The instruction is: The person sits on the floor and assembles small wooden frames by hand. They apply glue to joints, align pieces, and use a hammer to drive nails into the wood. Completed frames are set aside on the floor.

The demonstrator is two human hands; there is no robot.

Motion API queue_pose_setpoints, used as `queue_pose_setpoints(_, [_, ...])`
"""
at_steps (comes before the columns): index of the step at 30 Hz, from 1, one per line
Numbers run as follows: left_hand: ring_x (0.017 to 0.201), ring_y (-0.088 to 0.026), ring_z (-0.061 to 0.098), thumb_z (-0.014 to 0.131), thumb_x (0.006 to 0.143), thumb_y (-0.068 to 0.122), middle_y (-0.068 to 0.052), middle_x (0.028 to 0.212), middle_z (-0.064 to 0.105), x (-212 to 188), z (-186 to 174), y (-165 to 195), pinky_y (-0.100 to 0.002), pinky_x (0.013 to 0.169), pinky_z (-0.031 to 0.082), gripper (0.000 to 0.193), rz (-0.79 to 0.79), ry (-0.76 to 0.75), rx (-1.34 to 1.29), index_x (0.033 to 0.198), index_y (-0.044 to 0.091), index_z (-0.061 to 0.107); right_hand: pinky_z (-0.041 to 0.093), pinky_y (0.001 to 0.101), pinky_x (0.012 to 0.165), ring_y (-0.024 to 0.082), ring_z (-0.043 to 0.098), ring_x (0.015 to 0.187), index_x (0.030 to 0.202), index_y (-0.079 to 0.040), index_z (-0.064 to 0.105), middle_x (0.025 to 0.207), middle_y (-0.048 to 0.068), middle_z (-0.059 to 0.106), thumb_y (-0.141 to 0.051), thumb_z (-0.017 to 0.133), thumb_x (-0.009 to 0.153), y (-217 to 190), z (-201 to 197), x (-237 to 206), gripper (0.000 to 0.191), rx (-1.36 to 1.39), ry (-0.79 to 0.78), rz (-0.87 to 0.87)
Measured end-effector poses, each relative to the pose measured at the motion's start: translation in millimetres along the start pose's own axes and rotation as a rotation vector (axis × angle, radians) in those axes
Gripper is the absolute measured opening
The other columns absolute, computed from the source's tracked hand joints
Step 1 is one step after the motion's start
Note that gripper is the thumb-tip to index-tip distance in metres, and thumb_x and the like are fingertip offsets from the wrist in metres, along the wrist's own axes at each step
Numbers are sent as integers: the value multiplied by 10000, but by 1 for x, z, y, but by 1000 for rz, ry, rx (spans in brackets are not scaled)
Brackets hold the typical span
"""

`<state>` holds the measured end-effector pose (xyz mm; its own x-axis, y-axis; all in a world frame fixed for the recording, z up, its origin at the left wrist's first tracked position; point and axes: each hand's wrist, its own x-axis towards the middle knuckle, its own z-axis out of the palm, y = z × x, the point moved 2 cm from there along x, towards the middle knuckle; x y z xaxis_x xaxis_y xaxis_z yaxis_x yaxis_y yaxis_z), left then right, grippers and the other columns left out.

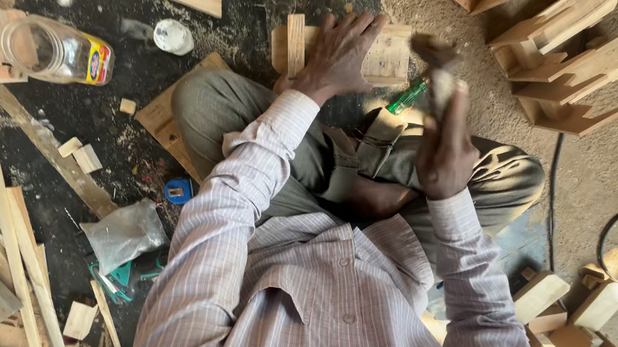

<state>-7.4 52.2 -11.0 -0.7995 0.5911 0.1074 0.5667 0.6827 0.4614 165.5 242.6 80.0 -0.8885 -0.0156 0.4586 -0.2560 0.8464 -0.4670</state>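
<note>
Wooden block (379, 58): pale, flat, rectangular, lying on floor before crossed legs, pressed down by left hand (339, 56); narrow wood strip (295, 43) standing across its left end. Hammer (436, 62): raised in right hand (443, 149), head blurred, over block's right end. Green-handled tool (407, 96): slanted, just below block, beside hammer.

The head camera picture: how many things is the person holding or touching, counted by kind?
Pale wooden block assembly under the left hand: 1
Blurred brown-headed tool, maybe a hammer, in the right hand: 1
Green-handled tool beside the right hand, touching unclear: 1
Total: 3
</note>
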Motion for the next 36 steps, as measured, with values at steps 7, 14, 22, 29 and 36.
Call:
queue_pose_setpoints(7, [1215,-326,535,1025,454,501,-181,1379,548,7,-7,3,-488,980,411,1325,-5,-41,41,1510,31,376,506,394,381,233,616,498,1631,-69,278,982,197,717,-304,518,1148,3,15,0,588,-259,-394,69])
queue_pose_setpoints(14, [1266,-285,538,984,481,477,-131,1417,553,3,-5,0,-490,1058,410,1306,-17,-65,76,1556,59,371,521,394,453,238,628,587,1671,-125,246,1046,204,689,-296,494,1163,-4,9,2,590,-148,-180,-6])
queue_pose_setpoints(22, [1314,-362,490,984,473,616,-175,1447,515,6,-5,-3,-551,1092,376,1374,-66,-90,29,1546,45,344,475,342,392,184,602,572,1668,-130,296,1093,195,716,-329,514,1182,7,16,0,569,-180,-293,44])
queue_pose_setpoints(29, [1290,-332,507,1021,462,576,-154,1397,514,4,-15,-12,-621,1113,336,1357,-118,-112,-43,1528,64,357,576,303,543,147,655,647,1675,-154,221,1094,153,705,-353,473,1245,26,31,-2,536,357,-124,227])
queue_pose_setpoints(36, [1367,-379,461,1015,546,579,-178,1533,444,0,-42,-34,-594,1107,395,1328,-303,-121,-354,1575,90,334,401,268,385,111,495,459,1638,-94,354,737,63,653,-383,509,1103,66,49,-14,627,741,-169,1058])
